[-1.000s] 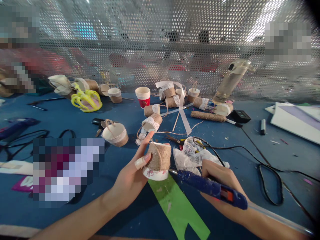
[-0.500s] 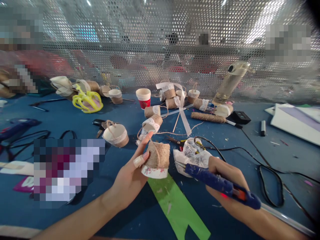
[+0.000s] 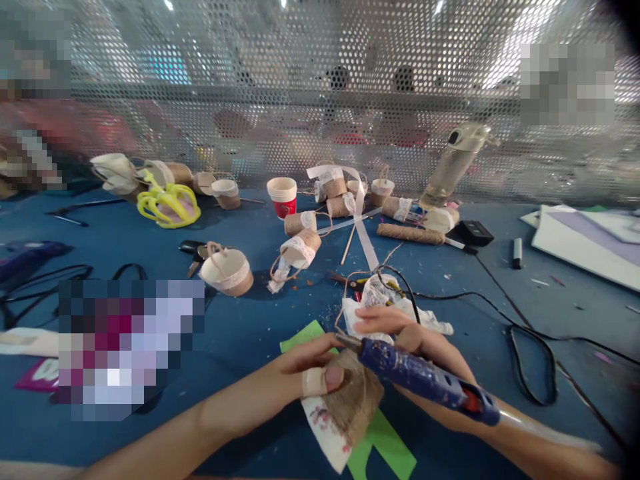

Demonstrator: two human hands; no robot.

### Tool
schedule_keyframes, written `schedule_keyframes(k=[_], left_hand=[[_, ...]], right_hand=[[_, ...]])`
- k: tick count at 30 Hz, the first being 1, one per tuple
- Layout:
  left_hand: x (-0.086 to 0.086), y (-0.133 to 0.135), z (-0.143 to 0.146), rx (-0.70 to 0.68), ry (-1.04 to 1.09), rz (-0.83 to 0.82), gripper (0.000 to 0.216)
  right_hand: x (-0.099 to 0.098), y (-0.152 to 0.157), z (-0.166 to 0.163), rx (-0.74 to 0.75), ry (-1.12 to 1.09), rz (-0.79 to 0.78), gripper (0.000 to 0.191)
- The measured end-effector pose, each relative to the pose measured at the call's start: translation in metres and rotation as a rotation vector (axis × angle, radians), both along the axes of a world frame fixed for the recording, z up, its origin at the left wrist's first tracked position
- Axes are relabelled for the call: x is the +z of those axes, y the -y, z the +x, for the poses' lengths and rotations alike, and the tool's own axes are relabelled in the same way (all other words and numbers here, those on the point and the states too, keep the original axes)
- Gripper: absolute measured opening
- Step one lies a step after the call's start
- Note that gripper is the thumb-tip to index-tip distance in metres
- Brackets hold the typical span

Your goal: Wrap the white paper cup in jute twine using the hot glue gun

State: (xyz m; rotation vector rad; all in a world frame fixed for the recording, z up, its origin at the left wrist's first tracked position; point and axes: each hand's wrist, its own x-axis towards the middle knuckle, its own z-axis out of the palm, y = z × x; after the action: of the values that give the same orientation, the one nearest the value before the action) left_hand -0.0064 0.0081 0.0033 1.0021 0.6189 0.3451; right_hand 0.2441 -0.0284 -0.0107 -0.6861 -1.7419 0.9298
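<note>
My left hand (image 3: 305,373), a bandage round its thumb, grips a paper cup wrapped in twine (image 3: 353,393). The cup is tilted, its white printed rim pointing down and left. In my right hand (image 3: 425,347) is a blue hot glue gun (image 3: 410,370) with a clear glue stick out of its back. The nozzle is close to the cup's upper edge and my left fingertips; whether it touches is unclear. A loose strand of twine rises from there. Under the cup lies a green ribbon-shaped piece (image 3: 390,443). White lace (image 3: 357,317) is bunched behind my right hand.
Several twine-wrapped cups stand or lie about, one with a handle (image 3: 227,270) at left. Farther back are a red and white cup (image 3: 282,197), a yellow crown-like piece (image 3: 170,207), a twine roll (image 3: 411,233) and a bottle (image 3: 453,167). Black cable (image 3: 533,393) loops at right.
My left hand has brought the cup down and toward me, tilting it. The glue gun's nozzle has come from beside the cup to its upper edge, and my right fingers have stretched forward.
</note>
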Motion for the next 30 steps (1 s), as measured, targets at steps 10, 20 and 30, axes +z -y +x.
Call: schedule_keyframes(k=[10, 20, 30], left_hand=[[-0.008, -0.002, 0.0, 0.053, -0.03, 0.044, 0.038], [0.003, -0.003, 0.001, 0.017, -0.053, 0.024, 0.042], [0.0, -0.009, 0.007, 0.542, 0.067, -0.121, 0.045]], right_hand=[[-0.001, -0.006, 0.006, 0.114, 0.056, 0.074, 0.007], [0.005, -0.007, 0.012, 0.027, 0.11, 0.24, 0.015], [-0.002, 0.011, 0.003, -0.244, 0.012, -0.043, 0.02]])
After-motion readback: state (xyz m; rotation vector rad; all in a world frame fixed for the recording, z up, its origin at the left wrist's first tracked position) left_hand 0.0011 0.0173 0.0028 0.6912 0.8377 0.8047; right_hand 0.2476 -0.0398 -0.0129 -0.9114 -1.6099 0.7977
